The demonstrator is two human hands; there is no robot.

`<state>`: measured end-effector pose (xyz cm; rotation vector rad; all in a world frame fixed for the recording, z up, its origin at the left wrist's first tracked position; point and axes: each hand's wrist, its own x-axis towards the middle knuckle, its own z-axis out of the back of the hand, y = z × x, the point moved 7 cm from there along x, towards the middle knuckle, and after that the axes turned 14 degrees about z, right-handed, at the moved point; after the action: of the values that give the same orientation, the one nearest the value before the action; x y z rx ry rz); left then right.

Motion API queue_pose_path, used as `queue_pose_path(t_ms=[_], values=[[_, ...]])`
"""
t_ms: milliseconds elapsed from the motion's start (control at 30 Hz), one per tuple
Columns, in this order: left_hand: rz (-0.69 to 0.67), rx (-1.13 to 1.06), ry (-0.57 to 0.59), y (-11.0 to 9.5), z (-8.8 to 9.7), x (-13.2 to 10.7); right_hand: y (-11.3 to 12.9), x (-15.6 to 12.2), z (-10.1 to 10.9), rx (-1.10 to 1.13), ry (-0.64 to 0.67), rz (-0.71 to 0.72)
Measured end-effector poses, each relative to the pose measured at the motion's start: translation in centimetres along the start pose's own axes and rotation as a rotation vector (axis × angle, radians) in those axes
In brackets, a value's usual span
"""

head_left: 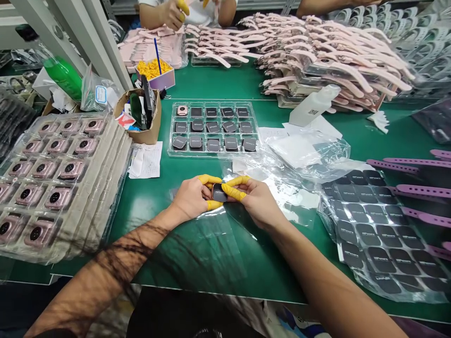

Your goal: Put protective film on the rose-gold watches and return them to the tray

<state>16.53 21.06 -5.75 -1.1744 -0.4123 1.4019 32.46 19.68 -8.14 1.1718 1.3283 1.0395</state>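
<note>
As we look down at the green workbench (141,249), we see stacked trays of pink watch cases (56,183) on the left, a tray of black squares (213,126) ahead, and loose sheets of black squares (373,234) on the right. Over clear plastic (207,249), the left hand (190,199) and right hand (259,204) both grip one black square (219,192) between yellow-capped fingers (232,189).
</note>
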Motion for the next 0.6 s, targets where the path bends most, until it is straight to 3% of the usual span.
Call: queue_pose_path(t_ms=[500, 600], values=[[-0.029, 0.028, -0.014, -0.20, 0.07, -0.05, -0.28, 0.00, -0.19, -0.039, 0.004, 0.048], [-0.013, -0.021, -0.011, -0.04, 0.04, 0.19, 0.07, -0.22, 0.16, -0.053, -0.070, 0.085]])
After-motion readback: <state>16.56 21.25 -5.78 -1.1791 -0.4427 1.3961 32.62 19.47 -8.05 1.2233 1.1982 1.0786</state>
